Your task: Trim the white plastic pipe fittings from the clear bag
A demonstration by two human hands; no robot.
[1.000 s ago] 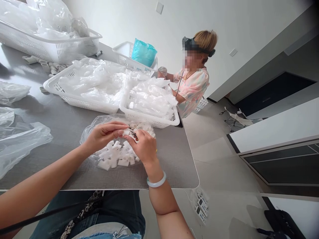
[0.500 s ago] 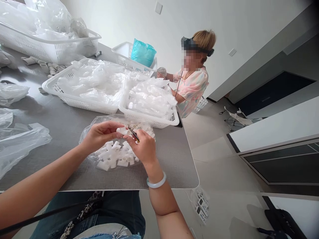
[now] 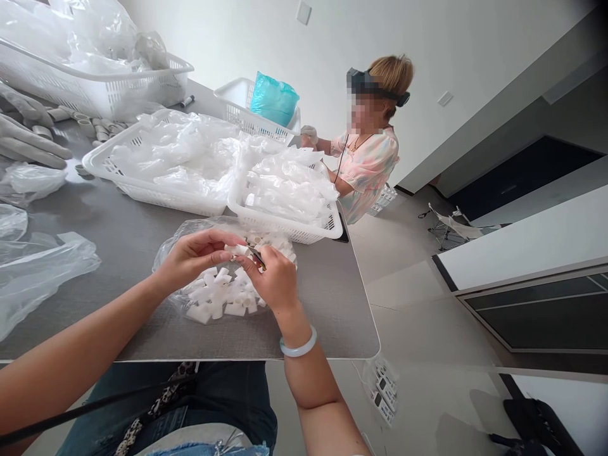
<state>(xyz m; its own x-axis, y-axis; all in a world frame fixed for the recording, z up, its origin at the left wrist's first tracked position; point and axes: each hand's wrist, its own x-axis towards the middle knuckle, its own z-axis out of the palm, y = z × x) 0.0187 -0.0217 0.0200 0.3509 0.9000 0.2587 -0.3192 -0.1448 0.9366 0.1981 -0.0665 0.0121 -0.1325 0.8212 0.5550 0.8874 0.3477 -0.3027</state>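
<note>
Between the thumb and fingers of my left hand is a small white plastic pipe fitting. My right hand grips a small knife-like tool with a dark, yellow-marked handle, its tip against the fitting's right end. The exact kind of blade is too small to make out. Below both hands, many more white pipe fittings lie heaped on a clear plastic bag, which is spread open on the grey table.
White baskets of clear bags stand just beyond the heap. Gloved hands reach in at far left beside grey pipe pieces. Another person is behind the table's far right, near a basket with a blue bag.
At far left, another person's gloved hands have come further into view over the grey pieces. The fitting is turned slightly in my left hand; my right hand and tool stay almost in place.
</note>
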